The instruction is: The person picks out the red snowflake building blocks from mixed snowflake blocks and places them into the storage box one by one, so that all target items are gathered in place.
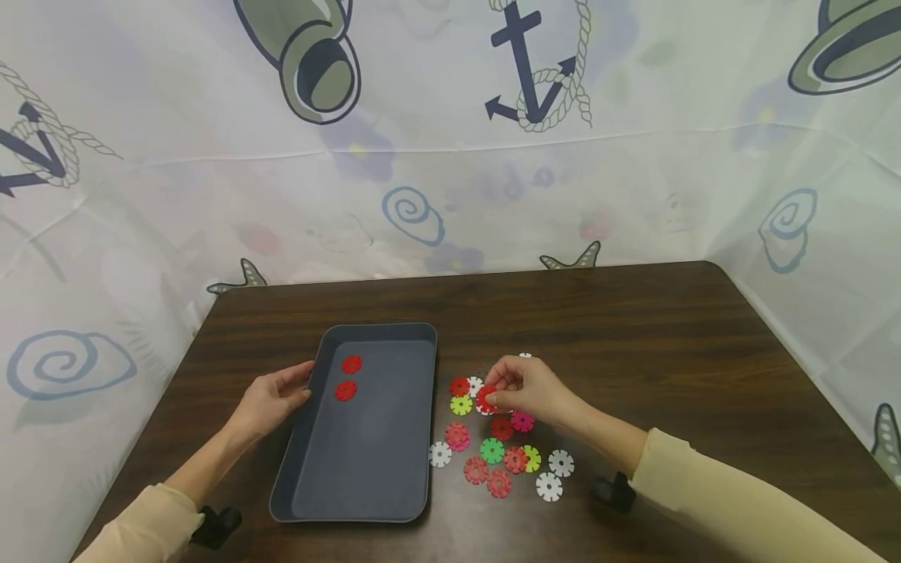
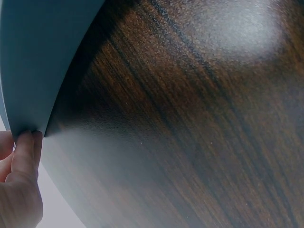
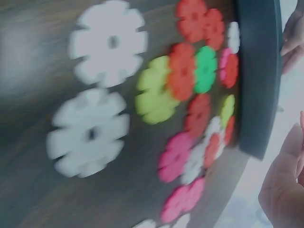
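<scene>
In the head view my right hand (image 1: 528,387) pinches a red notched plastic disc (image 1: 486,399) between thumb and fingers, above a loose group of such discs. Only a sliver of it shows at the edge of the right wrist view, by the fingers (image 3: 289,161). My left hand (image 1: 271,399) rests against the left side of a dark grey tray (image 1: 303,469). The left wrist view has its fingers (image 2: 23,159) touching the tray's outer wall (image 2: 38,61). Inside the tray lie two red discs, one upper (image 1: 352,364) and one lower (image 1: 346,390).
Right of the tray, several notched discs lie scattered on the brown wooden table (image 1: 633,336): green (image 1: 492,450), yellow (image 1: 461,404), pink (image 1: 522,421), white (image 1: 549,486) and red (image 1: 499,483). Some overlap. A printed cloth (image 1: 450,102) hangs behind the table.
</scene>
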Motion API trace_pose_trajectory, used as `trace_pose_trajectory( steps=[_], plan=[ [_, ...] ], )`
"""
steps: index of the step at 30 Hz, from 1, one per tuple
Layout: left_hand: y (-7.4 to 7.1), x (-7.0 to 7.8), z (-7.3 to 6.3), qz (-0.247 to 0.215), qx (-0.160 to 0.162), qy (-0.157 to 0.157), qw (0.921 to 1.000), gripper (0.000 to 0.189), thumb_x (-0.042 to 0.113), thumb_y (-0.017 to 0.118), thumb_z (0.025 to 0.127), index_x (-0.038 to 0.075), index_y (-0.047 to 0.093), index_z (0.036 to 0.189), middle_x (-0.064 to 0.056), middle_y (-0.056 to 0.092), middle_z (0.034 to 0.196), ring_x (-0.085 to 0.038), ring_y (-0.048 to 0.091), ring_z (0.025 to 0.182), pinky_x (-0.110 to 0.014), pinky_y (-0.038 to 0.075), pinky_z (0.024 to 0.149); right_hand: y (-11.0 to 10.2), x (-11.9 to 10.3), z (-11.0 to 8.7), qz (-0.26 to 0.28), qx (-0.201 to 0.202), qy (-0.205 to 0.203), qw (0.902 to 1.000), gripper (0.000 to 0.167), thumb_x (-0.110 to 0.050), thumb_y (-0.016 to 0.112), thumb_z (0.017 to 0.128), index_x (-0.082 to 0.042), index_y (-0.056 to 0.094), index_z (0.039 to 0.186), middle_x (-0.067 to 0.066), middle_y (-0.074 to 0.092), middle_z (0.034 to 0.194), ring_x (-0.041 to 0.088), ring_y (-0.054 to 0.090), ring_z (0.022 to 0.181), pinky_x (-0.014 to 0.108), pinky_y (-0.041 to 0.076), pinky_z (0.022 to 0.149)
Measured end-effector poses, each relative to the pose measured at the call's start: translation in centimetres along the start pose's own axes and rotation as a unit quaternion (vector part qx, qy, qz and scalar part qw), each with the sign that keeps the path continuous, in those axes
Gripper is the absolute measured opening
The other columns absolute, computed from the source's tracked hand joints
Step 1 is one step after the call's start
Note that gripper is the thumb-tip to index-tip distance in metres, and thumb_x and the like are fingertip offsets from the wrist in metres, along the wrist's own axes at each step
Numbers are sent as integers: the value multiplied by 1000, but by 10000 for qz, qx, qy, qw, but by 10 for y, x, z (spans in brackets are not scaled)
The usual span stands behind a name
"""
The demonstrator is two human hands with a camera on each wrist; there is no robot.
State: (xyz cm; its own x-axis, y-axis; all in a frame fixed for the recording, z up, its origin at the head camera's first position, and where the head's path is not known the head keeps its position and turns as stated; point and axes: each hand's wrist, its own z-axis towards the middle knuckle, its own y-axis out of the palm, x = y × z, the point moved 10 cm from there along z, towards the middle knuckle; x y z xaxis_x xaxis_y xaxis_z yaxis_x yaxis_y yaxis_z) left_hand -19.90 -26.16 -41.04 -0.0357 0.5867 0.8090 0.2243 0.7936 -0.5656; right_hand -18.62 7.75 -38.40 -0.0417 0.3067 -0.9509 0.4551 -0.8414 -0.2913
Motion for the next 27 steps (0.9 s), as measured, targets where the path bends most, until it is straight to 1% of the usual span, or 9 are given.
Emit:
trace_pose_trajectory(
  steps=[1, 5, 8, 12, 15, 19, 23, 24, 27],
  plan=[
    [0, 0, 0, -1, -2, 5, 10000, 52, 1, 54, 93, -10, 35, 139, -32, 43, 136, -42, 51, 118, -29, 53, 85, 4, -4, 3, 33, -38, -36, 10000, 18, -2, 69, 82, 4, 61, 97, 11, 61, 82, 15, 57, 69, 30, 57, 68],
    [0, 1, -1, -21, -16, 25, 10000, 52, 0, 54, 93, -10, 35, 140, -32, 43, 137, -42, 51, 119, -28, 53, 85, 22, -20, 18, 8, -126, -204, 9997, 15, 0, 69, 82, 3, 62, 95, 10, 62, 81, 13, 55, 68, 25, 53, 64],
    [0, 1, -1, -26, -13, 39, 10000, 52, 0, 54, 93, -10, 34, 140, -32, 43, 137, -42, 51, 119, -28, 53, 85, 38, -30, 31, 156, -237, -248, 9993, 15, 2, 68, 82, 4, 62, 95, 11, 62, 81, 12, 57, 66, 30, 55, 66],
    [0, 0, 0, -3, 5, 66, 10000, 52, 0, 54, 93, -9, 35, 140, -32, 43, 136, -42, 52, 118, -29, 53, 85, 61, -38, 47, 459, -357, -95, 9983, 15, 5, 68, 81, 6, 61, 95, 11, 61, 80, 11, 60, 67, 36, 58, 70],
    [-1, -1, 0, 12, 19, 71, 10000, 52, 1, 54, 93, -9, 35, 140, -32, 44, 136, -42, 52, 118, -31, 53, 86, 77, -42, 58, 541, -376, 50, 9978, 15, 6, 69, 80, 5, 62, 93, 7, 59, 76, 9, 57, 66, 30, 57, 68],
    [-1, -2, 0, 44, 28, 50, 10000, 51, 1, 55, 93, -8, 36, 140, -31, 45, 135, -41, 52, 119, -31, 53, 86, 98, -49, 72, 589, -423, 50, 9974, 14, 7, 70, 79, 6, 63, 91, 3, 57, 71, 8, 56, 62, 24, 56, 62],
    [-2, -2, 1, 38, 39, 85, 9999, 51, 1, 55, 92, -8, 37, 139, -30, 45, 135, -41, 51, 120, -31, 52, 87, 118, -55, 85, 621, -457, 167, 9969, 14, 6, 71, 79, 4, 64, 91, 1, 57, 69, 8, 56, 62, 22, 55, 61],
    [-2, -2, 1, 23, 44, 115, 9999, 51, 1, 55, 92, -9, 37, 139, -30, 45, 135, -41, 51, 120, -29, 52, 86, 123, -56, 88, 622, -443, 206, 9969, 14, 5, 71, 78, 4, 65, 91, 1, 58, 69, 8, 57, 62, 22, 55, 60],
    [-3, -1, 1, 5, 64, 159, 9999, 51, 0, 55, 92, -10, 37, 138, -31, 45, 135, -41, 51, 120, -28, 52, 87, 135, -57, 97, 686, -401, 297, 9964, 14, 5, 71, 78, 4, 65, 90, 5, 60, 72, 10, 59, 63, 25, 56, 62]
  ],
)
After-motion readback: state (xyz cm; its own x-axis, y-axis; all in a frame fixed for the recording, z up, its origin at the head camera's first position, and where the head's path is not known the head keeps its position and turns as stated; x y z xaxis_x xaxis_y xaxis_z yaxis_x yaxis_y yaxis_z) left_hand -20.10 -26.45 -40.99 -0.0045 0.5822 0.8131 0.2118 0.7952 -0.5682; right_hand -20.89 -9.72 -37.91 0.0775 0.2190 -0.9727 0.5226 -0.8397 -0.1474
